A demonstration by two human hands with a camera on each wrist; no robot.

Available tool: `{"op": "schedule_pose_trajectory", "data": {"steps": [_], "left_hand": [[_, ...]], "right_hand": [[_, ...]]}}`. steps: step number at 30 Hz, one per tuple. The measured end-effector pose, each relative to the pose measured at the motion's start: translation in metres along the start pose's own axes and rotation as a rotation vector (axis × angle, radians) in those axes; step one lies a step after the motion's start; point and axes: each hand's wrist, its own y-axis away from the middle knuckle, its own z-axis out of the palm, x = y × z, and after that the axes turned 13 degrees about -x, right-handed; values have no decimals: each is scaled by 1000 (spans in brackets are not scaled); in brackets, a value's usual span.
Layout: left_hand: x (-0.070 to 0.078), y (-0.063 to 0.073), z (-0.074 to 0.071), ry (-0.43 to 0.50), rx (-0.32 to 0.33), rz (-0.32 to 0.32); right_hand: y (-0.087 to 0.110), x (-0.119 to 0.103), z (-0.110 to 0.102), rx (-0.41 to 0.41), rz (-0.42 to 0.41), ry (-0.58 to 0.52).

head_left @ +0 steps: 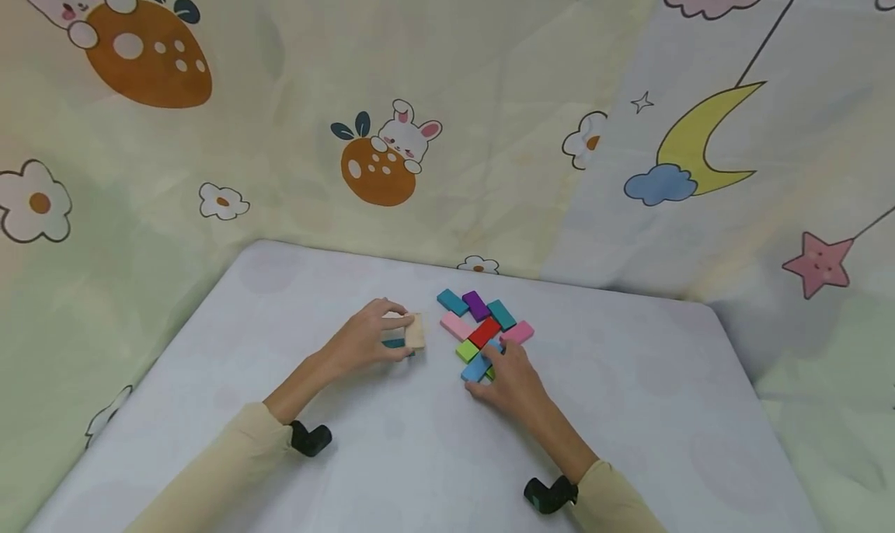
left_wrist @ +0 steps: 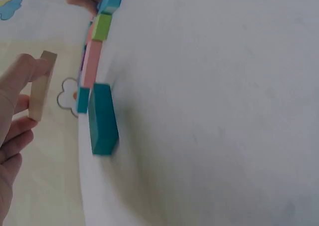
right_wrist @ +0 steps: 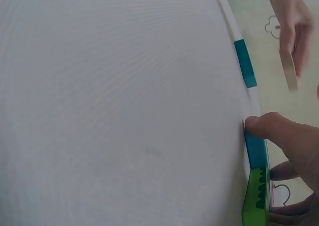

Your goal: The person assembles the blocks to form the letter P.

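Note:
My left hand (head_left: 365, 336) pinches a plain wooden block (head_left: 415, 332) between thumb and fingers. In the left wrist view that wooden block (left_wrist: 42, 89) is held up off the table. Beneath it a teal block (left_wrist: 103, 120) lies on the white surface, partly hidden by the hand in the head view. My right hand (head_left: 516, 377) pinches a blue block (head_left: 475, 368) at the near end of a group of coloured blocks. The right wrist view has the thumb on the end of this blue block (right_wrist: 256, 148), beside a green block (right_wrist: 255, 201).
The group also has a red block (head_left: 485, 332), pink blocks (head_left: 457, 325), a purple block (head_left: 476, 305), teal blocks (head_left: 501, 314) and a light green block (head_left: 467, 351), lying close together. They lie on a white table (head_left: 629, 409). A patterned cloth (head_left: 489, 129) hangs behind.

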Motion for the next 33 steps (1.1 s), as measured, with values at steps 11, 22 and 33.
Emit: {"op": "schedule_pose_trajectory", "data": {"steps": [11,22,33], "left_hand": [[-77,141,-10,-74,-17,150],[-84,184,-6,-13,6,177],[-86,188,-3,-2,-23,163]], "right_hand": [[0,-1,-7,-31,-10,-98],[-7,-58,-39,-13,-224,-199],[-31,-154,-47,-98,-416,-122]]}}
